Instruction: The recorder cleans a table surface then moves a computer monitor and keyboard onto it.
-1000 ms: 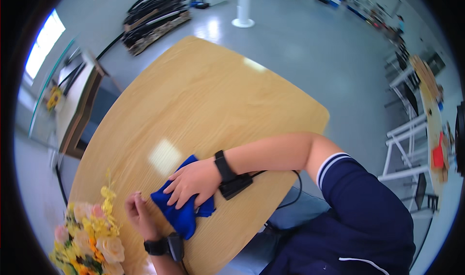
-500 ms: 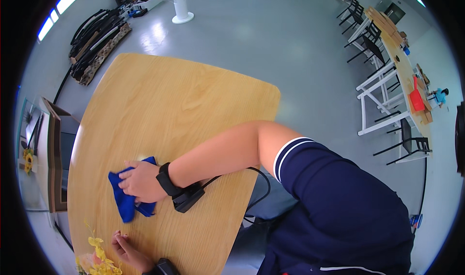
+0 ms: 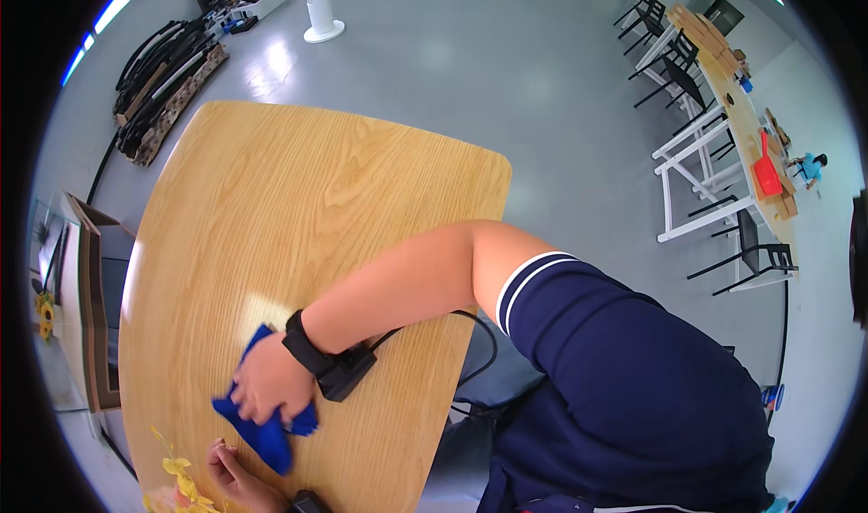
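A blue cloth (image 3: 265, 436) lies crumpled on the light wooden table (image 3: 316, 197), partly covered by my right hand (image 3: 273, 379). The fingers of that hand press down and bunch the fabric under the palm. A black strap with a small box (image 3: 344, 373) is on my right wrist, and a cable runs from it. My left hand (image 3: 240, 479) rests at the near left of the table, just below the cloth, with its fingers curled in and nothing visible in them. Another black device (image 3: 308, 502) sits at the left wrist.
Yellow flowers (image 3: 181, 486) stand beside my left hand. A framed glass-fronted piece (image 3: 77, 314) is left of the table. Beyond lie a pile of black strips (image 3: 167, 88) and a white column (image 3: 318, 7). Black chairs (image 3: 755, 246) line a long table with a red dustpan (image 3: 767, 171).
My right hand has slid the cloth toward me and slightly right, closer to my left hand. The whole view has shifted a little. My left hand stays curled in nearly the same place.
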A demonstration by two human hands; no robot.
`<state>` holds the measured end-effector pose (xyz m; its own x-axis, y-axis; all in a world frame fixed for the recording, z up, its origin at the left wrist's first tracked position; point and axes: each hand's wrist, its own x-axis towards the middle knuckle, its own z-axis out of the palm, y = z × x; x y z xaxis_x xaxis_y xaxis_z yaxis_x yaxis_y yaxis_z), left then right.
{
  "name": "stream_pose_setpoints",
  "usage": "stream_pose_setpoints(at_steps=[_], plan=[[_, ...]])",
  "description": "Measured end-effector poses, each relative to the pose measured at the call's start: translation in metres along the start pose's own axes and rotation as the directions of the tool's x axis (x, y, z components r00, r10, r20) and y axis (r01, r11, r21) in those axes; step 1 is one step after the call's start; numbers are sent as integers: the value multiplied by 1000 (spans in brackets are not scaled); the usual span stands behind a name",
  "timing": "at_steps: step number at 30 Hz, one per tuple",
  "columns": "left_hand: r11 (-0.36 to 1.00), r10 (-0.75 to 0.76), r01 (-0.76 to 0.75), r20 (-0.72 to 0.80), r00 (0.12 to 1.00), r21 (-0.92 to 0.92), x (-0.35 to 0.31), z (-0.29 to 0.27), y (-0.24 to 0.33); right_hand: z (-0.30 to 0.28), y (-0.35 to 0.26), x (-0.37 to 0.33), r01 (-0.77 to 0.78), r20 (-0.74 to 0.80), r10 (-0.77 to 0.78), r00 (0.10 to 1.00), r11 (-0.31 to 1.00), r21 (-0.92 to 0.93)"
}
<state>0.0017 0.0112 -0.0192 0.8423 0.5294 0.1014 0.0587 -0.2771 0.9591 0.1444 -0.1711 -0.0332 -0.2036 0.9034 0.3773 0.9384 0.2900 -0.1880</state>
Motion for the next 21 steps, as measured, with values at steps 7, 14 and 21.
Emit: stream_pose_setpoints(at_steps=[7, 14, 21], plan=[[996, -40, 42, 17, 999, -80, 2, -3, -5, 10, 13, -3, -137, -147, 149, 978, 986, 91], [994, 16, -17, 11, 1000, 110, 2, -5, -3, 15, 43, -19, -609, -402, 536, 742, 789, -73], [994, 0, -1, 10, 1000, 105, 4, -7, -9, 4, 35, -20, -561, -289, 516, 806, 822, -98]])
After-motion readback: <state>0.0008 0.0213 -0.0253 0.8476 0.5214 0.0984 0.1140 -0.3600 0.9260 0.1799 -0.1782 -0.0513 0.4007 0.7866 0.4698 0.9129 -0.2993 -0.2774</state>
